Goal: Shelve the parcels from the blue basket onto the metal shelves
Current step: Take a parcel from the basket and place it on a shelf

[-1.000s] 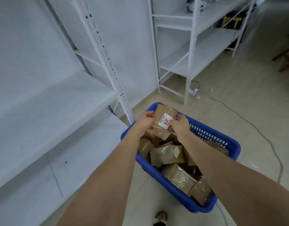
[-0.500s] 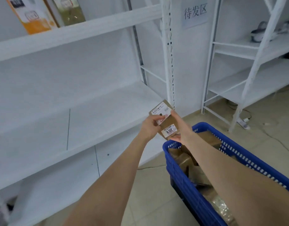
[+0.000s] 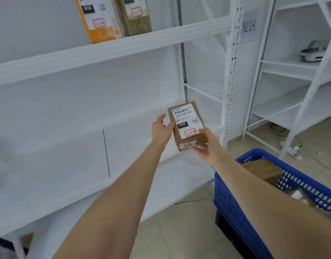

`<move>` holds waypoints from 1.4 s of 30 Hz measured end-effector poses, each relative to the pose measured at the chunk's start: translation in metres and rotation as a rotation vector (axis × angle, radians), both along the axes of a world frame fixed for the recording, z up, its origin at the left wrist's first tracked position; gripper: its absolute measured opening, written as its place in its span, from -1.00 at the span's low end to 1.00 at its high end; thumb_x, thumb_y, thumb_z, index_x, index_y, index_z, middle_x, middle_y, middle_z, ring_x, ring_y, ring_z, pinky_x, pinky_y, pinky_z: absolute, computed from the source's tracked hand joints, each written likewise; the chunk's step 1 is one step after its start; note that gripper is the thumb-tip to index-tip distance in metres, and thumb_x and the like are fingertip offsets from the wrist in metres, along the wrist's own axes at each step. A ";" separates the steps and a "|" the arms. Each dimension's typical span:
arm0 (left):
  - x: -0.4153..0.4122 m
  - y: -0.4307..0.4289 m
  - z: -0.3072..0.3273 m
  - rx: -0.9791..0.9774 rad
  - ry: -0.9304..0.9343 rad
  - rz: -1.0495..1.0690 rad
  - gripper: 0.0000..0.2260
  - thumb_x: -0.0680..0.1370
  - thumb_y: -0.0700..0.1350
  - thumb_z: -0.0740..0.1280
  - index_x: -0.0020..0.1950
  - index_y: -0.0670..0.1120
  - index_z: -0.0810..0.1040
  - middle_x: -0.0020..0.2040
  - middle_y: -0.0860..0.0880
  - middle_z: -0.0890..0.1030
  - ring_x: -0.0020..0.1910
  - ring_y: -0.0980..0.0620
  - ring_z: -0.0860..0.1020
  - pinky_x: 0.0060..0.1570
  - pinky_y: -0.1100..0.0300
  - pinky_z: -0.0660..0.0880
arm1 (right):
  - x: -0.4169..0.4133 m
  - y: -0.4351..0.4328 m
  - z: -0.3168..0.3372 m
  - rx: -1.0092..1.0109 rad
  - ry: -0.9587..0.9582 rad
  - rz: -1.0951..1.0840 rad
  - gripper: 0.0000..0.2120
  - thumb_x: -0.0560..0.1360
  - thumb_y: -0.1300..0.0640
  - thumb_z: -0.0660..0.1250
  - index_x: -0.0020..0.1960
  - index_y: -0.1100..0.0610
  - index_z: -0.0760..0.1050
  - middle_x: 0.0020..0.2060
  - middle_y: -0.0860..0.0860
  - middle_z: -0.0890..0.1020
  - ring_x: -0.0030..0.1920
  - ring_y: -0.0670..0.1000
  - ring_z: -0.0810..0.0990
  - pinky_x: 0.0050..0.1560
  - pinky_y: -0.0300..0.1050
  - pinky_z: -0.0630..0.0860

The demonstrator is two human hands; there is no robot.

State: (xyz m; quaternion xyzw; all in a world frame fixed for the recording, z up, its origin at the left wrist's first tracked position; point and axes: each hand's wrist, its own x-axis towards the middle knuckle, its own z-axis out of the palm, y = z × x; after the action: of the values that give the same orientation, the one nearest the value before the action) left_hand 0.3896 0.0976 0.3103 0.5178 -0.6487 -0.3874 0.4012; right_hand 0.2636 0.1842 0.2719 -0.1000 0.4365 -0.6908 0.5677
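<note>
2 hands meet at 1 brown parcel in the head view. It is held in the air in front of the middle board of the white metal shelves.

Right hand: the thumb presses on the lower edge of the white label and the fingers curl under the parcel's near end. This hand grips the parcel.

Left hand: wide open, fingers straight and spread. Only the thumb touches the parcel's left edge.

The parcel is tilted, label face toward the camera. The label reads "060", with a red-framed sticker below it.

The blue basket sits at lower right, beside the shelves, partly covered by the right forearm. A further brown box lies inside it.

On the upper board, 2 parcels stand upright side by side: 1 orange-and-white parcel and 1 dark brown parcel.

A second shelf unit stands to the right. A paper sign hangs on the wall between the 2 units. A power strip lies on the floor tiles.
</note>
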 end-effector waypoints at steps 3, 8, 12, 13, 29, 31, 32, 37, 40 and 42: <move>0.027 -0.020 0.021 0.048 -0.011 -0.062 -0.43 0.56 -0.06 0.33 0.53 0.01 0.19 0.43 -0.15 0.35 0.38 -0.06 0.36 0.21 0.16 0.34 | 0.028 -0.007 0.008 -0.056 -0.041 0.019 -0.94 0.51 0.21 0.31 -0.04 0.16 0.53 -0.28 0.07 0.68 0.01 0.07 0.60 0.18 0.03 0.55; 0.061 -0.037 0.062 0.066 -0.014 -0.108 -0.39 0.58 -0.17 0.31 0.55 0.08 0.11 0.40 -0.17 0.40 0.34 -0.12 0.42 0.27 -0.05 0.43 | 0.059 -0.013 0.028 -0.123 -0.075 0.071 -0.90 0.50 0.26 0.28 0.01 0.22 0.51 -0.22 0.10 0.64 0.00 0.09 0.61 0.20 0.07 0.54; 0.079 -0.035 0.092 0.025 -0.008 -0.132 -0.47 0.55 -0.32 0.27 0.48 -0.01 0.28 0.22 -0.18 0.54 0.07 -0.12 0.56 0.01 0.02 0.56 | 0.072 -0.017 0.046 -0.150 -0.072 0.113 -0.90 0.49 0.30 0.26 -0.01 0.24 0.51 -0.17 0.13 0.62 -0.02 0.11 0.61 0.23 0.07 0.52; 0.083 -0.034 0.098 0.013 -0.004 -0.126 -0.48 0.53 -0.34 0.27 0.46 -0.03 0.31 0.18 -0.19 0.55 0.04 -0.12 0.56 -0.02 0.02 0.57 | 0.075 -0.018 0.051 -0.152 -0.067 0.122 -0.90 0.49 0.30 0.26 -0.02 0.24 0.51 -0.15 0.14 0.61 -0.03 0.12 0.60 0.24 0.07 0.51; 0.098 -0.006 0.213 -0.176 0.005 -0.096 -0.54 0.53 -0.35 0.30 0.38 -0.05 0.35 0.16 -0.19 0.56 0.11 -0.18 0.58 -0.08 -0.06 0.59 | 0.076 -0.026 0.140 -0.332 0.097 0.115 -0.89 0.49 0.33 0.34 0.01 0.29 0.54 0.00 0.22 0.64 0.19 0.17 0.59 0.12 0.06 0.60; 0.095 -0.005 0.225 -0.208 0.000 -0.098 -0.54 0.53 -0.35 0.30 0.38 -0.05 0.35 0.16 -0.17 0.57 0.11 -0.17 0.59 -0.09 -0.06 0.59 | 0.073 -0.030 0.153 -0.357 0.124 0.068 -0.90 0.48 0.35 0.33 -0.01 0.29 0.55 -0.04 0.20 0.65 0.17 0.15 0.60 0.04 0.03 0.63; 0.093 -0.006 0.231 -0.225 -0.002 -0.103 -0.54 0.52 -0.36 0.30 0.38 -0.06 0.35 0.16 -0.17 0.57 0.11 -0.17 0.59 -0.09 -0.07 0.60 | 0.071 -0.031 0.158 -0.369 0.133 0.050 -0.92 0.49 0.36 0.32 -0.02 0.30 0.54 -0.07 0.19 0.65 0.14 0.14 0.60 -0.01 0.01 0.64; 0.076 -0.014 0.255 -0.302 -0.013 -0.109 -0.51 0.50 -0.38 0.30 0.40 -0.09 0.33 0.22 -0.16 0.54 0.13 -0.19 0.58 -0.07 -0.13 0.61 | 0.059 -0.036 0.185 -0.410 0.173 -0.042 -0.93 0.49 0.39 0.31 -0.08 0.28 0.55 -0.11 0.17 0.64 -0.03 0.09 0.63 -0.04 -0.05 0.65; 0.058 -0.021 0.267 -0.325 -0.015 -0.121 -0.49 0.51 -0.39 0.29 0.41 -0.07 0.32 0.21 -0.17 0.55 0.14 -0.20 0.57 -0.03 -0.16 0.60 | 0.044 -0.042 0.198 -0.435 0.182 -0.082 -0.92 0.48 0.39 0.32 -0.08 0.27 0.55 -0.12 0.15 0.64 -0.09 0.07 0.64 0.12 -0.02 0.60; 0.044 -0.025 0.277 -0.352 -0.022 -0.126 -0.47 0.51 -0.40 0.28 0.44 -0.06 0.30 0.18 -0.17 0.57 0.12 -0.18 0.58 -0.03 -0.15 0.60 | 0.030 -0.049 0.206 -0.464 0.188 -0.081 -0.90 0.48 0.39 0.33 -0.04 0.26 0.57 -0.06 0.16 0.65 -0.04 0.09 0.65 0.16 -0.02 0.57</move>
State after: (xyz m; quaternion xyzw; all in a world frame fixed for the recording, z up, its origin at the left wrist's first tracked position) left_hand 0.4334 0.0723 0.5871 0.4022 -0.7418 -0.2868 0.4535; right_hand 0.2936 0.1353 0.4776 -0.2737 0.3207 -0.7825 0.4582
